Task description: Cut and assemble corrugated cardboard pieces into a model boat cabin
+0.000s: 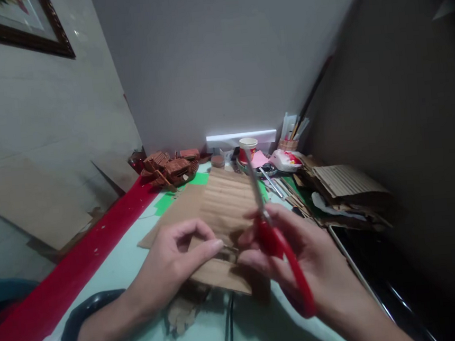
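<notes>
Red-handled scissors [285, 263] rest in my right hand [302, 249], blades pointing up and away. The thumb and fingertips of that hand also reach toward a small thin strip of cardboard [230, 251], though the contact is blurred. From the other side, my left hand [175, 254] pinches this strip between thumb and forefinger. Beneath both hands lie overlapping pieces of brown corrugated cardboard [225, 197]. A crumpled cardboard scrap [182, 313] sits in front, partly in my left hand's shadow.
Reddish-brown model pieces [173, 167] are heaped at the back left. Behind stand a paper cup [248, 146] and a holder with brushes [289, 143]. Stacked cardboard [348, 184] and a black glossy panel [379, 268] lie right. A cable [230, 324] runs along the front.
</notes>
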`<state>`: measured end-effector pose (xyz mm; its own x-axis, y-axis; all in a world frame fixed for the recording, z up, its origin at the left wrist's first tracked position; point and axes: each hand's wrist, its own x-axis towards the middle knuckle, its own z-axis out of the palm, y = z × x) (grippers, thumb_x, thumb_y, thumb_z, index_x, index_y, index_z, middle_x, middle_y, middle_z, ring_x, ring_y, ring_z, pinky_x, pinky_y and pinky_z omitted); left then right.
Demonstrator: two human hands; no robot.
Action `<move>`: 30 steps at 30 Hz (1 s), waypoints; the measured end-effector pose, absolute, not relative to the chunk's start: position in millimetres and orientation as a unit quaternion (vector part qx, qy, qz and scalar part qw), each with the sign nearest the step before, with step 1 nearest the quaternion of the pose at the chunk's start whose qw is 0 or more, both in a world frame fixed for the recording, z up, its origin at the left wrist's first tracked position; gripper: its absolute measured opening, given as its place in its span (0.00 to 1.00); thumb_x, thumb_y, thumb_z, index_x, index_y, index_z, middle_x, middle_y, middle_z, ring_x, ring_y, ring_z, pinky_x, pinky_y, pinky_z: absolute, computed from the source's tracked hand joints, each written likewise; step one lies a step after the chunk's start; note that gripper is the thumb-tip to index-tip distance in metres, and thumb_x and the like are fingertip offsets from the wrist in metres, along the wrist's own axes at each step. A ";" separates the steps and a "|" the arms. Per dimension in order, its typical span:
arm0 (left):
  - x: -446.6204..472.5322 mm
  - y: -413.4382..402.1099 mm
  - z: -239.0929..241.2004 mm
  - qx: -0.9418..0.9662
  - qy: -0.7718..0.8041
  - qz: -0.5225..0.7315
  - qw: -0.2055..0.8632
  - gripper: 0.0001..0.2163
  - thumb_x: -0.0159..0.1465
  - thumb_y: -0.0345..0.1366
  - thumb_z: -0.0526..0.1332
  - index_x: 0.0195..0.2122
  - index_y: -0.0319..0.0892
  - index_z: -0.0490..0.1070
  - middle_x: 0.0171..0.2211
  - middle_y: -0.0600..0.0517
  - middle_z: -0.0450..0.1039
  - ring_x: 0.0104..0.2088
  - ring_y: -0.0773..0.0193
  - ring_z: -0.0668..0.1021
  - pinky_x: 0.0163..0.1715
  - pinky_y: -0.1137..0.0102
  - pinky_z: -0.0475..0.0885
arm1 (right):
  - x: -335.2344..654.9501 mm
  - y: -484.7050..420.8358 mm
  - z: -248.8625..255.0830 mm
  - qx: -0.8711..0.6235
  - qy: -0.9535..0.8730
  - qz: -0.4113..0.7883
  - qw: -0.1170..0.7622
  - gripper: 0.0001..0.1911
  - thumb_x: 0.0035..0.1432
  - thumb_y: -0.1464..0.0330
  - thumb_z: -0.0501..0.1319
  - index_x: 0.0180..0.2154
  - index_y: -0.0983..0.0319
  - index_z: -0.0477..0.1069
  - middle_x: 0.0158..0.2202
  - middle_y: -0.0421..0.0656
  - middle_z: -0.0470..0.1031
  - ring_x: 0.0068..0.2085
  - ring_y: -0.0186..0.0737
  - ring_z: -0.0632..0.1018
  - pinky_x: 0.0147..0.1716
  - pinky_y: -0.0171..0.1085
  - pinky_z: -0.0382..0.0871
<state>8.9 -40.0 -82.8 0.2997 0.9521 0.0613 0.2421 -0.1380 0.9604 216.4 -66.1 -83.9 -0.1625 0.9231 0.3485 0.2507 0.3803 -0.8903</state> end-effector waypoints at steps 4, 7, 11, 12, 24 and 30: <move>13.7 -43.9 -82.0 0.674 0.458 0.371 0.445 0.08 0.62 0.39 0.65 0.27 0.43 0.75 0.26 0.55 0.75 0.29 0.64 0.73 0.30 0.71 0.65 | 206.7 -68.0 -95.4 -0.457 -0.732 0.267 0.430 0.09 0.61 0.68 0.65 0.44 0.58 0.70 0.34 0.39 0.76 0.33 0.38 0.77 0.35 0.35 0.70; 17.6 -47.6 -79.8 0.673 0.449 0.379 0.449 0.05 0.61 0.39 0.67 0.31 0.44 0.76 0.32 0.53 0.78 0.35 0.60 0.77 0.36 0.70 0.69 | 206.4 -67.3 -93.5 -0.460 -0.703 0.320 0.439 0.09 0.61 0.67 0.64 0.43 0.59 0.69 0.30 0.38 0.75 0.31 0.37 0.76 0.33 0.35 0.70; 21.3 -50.5 -80.4 0.622 0.437 0.411 0.503 0.13 0.57 0.38 0.70 0.43 0.47 0.75 0.43 0.52 0.77 0.38 0.59 0.79 0.36 0.70 0.73 | 209.1 -66.4 -80.7 -0.506 -0.635 0.347 0.469 0.12 0.55 0.64 0.67 0.39 0.60 0.70 0.24 0.37 0.73 0.25 0.36 0.74 0.24 0.33 0.68; 21.7 -50.8 -81.2 0.610 0.431 0.410 0.524 0.13 0.57 0.39 0.70 0.44 0.47 0.75 0.41 0.52 0.77 0.36 0.60 0.79 0.35 0.71 0.73 | 209.6 -66.2 -78.2 -0.516 -0.629 0.347 0.466 0.11 0.54 0.64 0.68 0.38 0.59 0.70 0.23 0.36 0.72 0.23 0.36 0.73 0.22 0.32 0.67; 16.7 -52.3 -79.0 0.595 0.418 0.395 0.562 0.10 0.61 0.41 0.67 0.43 0.48 0.73 0.29 0.58 0.74 0.28 0.67 0.75 0.28 0.77 0.69 | 203.9 -69.4 -86.4 -0.482 -0.608 0.344 0.528 0.12 0.54 0.62 0.68 0.38 0.58 0.71 0.23 0.36 0.73 0.21 0.35 0.75 0.20 0.32 0.69; 11.4 -49.3 -77.1 0.574 0.437 0.422 0.549 0.08 0.59 0.41 0.69 0.38 0.48 0.75 0.28 0.57 0.75 0.29 0.66 0.76 0.27 0.76 0.68 | 214.2 -69.6 -80.2 -0.444 -0.633 0.314 0.551 0.12 0.58 0.62 0.68 0.43 0.56 0.70 0.25 0.35 0.73 0.22 0.33 0.75 0.21 0.30 0.71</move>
<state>11.4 -49.3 -77.1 0.2613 0.9652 0.0044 0.0378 -0.0148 0.9992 214.2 -69.6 -80.2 0.0010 0.9086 0.4176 0.2161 0.4075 -0.8872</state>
